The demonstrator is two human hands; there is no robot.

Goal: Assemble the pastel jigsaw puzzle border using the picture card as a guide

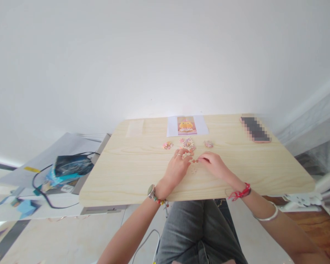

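My left hand (178, 164) lies low over the table, fingers bent and apart, its tips beside a short row of small joined jigsaw pieces (194, 161). From the other side, my right hand (215, 164) pinches the right end of that row between thumb and finger. Just beyond my hands lies a loose pile of jigsaw pieces (189, 143), partly covered by my left fingers. A smaller heap of pieces (168, 145) sits to its left, and another heap (208, 144) to its right. Fine details of the pieces are too small to make out.
A printed sheet (172, 126) with a yellow cartoon picture lies at the back of the wooden table (121, 176). A phone (255, 129) rests at the right rear, a pale translucent sheet (135, 128) at the left rear. Bags and a cable (48, 200) lie left of the table.
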